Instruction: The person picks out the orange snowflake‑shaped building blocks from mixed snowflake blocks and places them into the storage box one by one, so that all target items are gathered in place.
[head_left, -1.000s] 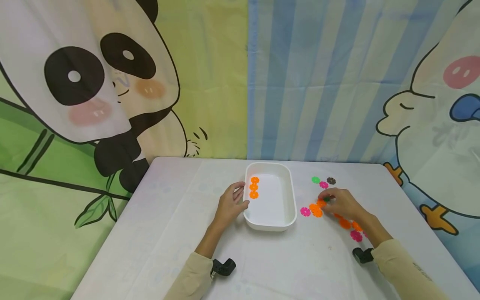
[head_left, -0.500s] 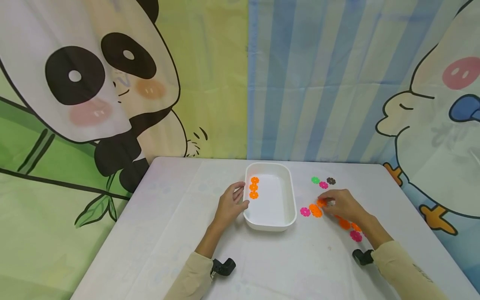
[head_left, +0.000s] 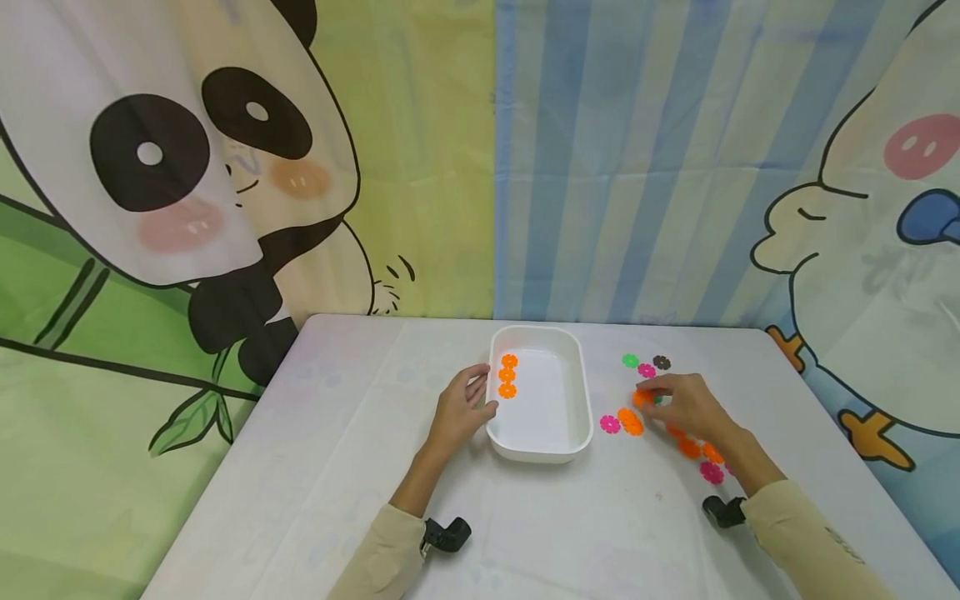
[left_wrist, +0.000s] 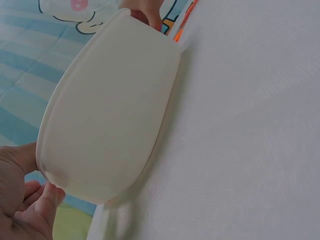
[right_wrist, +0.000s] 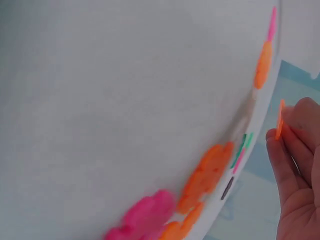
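Note:
A white rectangular tray (head_left: 546, 457) stands on the table, with three orange flower-shaped pieces (head_left: 507, 375) in a column along its left inside. My left hand (head_left: 461, 412) holds the tray's left rim; in the left wrist view its thumb passes behind the rim and its fingers lie along the outer wall. My right hand (head_left: 688, 407), right of the tray, pinches an orange flower-shaped piece (right_wrist: 280, 120) between thumb and fingertips, seen edge-on and above the table in the right wrist view. A dark green piece (head_left: 657, 400) shows partly beside the fingers.
Left of my right hand lie a pink piece (head_left: 611, 424) and overlapping orange pieces (head_left: 631, 422). Green (head_left: 631, 360), pink (head_left: 647, 370) and dark brown (head_left: 662, 362) pieces lie beyond it. More orange (head_left: 689, 448) and pink pieces (head_left: 712, 472) lie under the right wrist. A printed curtain hangs behind.
My right hand has risen slightly with the orange piece between its fingertips, away from the overlapping orange pieces. The left hand and tray stay in place.

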